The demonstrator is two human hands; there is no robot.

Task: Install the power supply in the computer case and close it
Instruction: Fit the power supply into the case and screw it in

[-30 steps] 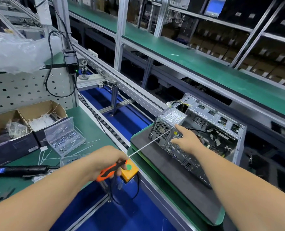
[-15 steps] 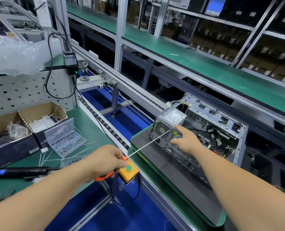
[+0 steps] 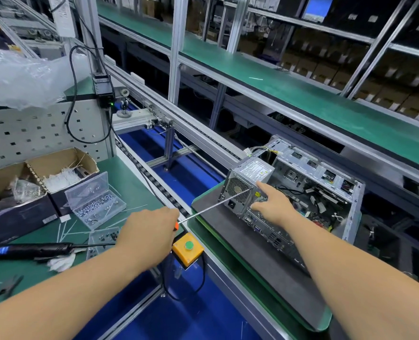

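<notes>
Nearest, two bare forearms reach into the scene. The left hand is wrapped round the orange handle of a long screwdriver, whose thin metal shaft runs up and right to the rear face of the power supply, its tip at the edge of the fan grille. Just right of that hand, a yellow button box with a green button sits at the near edge of the conveyor. The right hand rests on the power supply's near corner, index finger stretched out along its side, the other fingers loosely bent, grasping nothing. The power supply sits in the left end of the open computer case, which lies on a dark pallet on the conveyor, cables and boards exposed. On the green table to the left lie a black electric driver, a clear box of screws and cardboard boxes of parts. Farther off run green-topped shelves.
</notes>
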